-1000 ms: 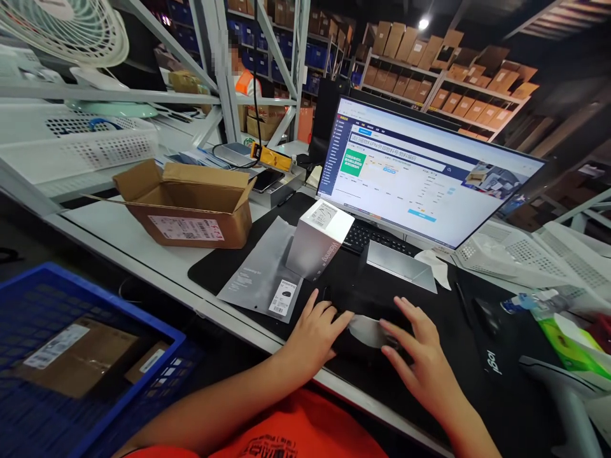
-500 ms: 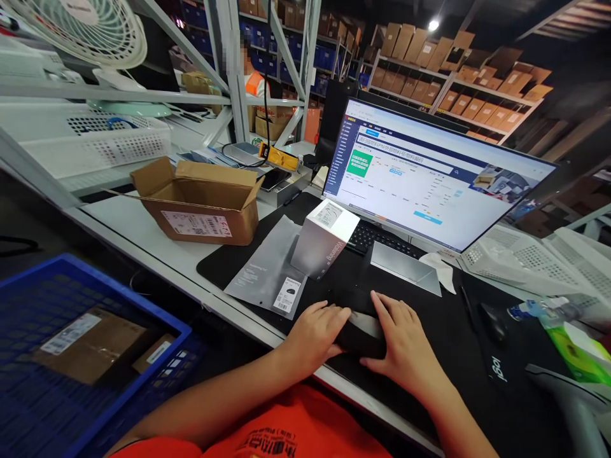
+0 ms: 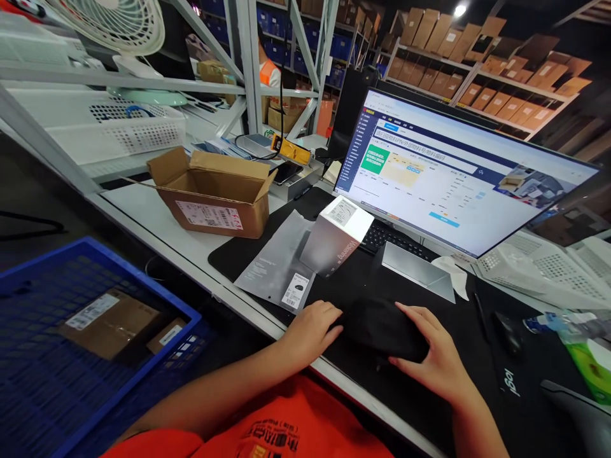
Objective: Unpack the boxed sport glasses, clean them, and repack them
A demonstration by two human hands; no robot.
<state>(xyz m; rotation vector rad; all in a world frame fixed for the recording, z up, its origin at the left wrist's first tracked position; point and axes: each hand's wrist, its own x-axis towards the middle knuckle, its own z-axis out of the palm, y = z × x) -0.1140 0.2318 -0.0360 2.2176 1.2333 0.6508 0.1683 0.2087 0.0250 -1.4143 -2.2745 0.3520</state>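
On the black mat (image 3: 477,407) of a packing desk, two bare hands frame one black case (image 3: 384,327), which lies close to the desk's near edge, between them. Its long axis runs left to right across the picture, dipping slightly toward the right, one end toward each hand; which end is its front cannot be told against the dark mat. The right hand (image 3: 432,353) grips the right end, index finger along the far side and thumb on the near side. The left hand (image 3: 312,332) is half curled at the left end, thumb and fingertips directed at the case; whether it grips cannot be told.

Beyond the left hand are one silver-grey box (image 3: 329,245), its labeled white end facing up, and one flat grey printed sleeve (image 3: 274,264) bearing a single white product label (image 3: 296,291). One silver piece (image 3: 420,272) sits to the right of the box, near one keyboard (image 3: 394,238) and below one lit monitor (image 3: 453,172). One computer mouse (image 3: 507,333) rests farther right.

At left, one open brown carton (image 3: 214,197), flaps up, stands on the desk; below, one blue basket (image 3: 191,318) contains two brown parcels (image 3: 117,324). One co-worker in an orange vest (image 3: 267,72) is visible behind the metal frame (image 3: 251,63).
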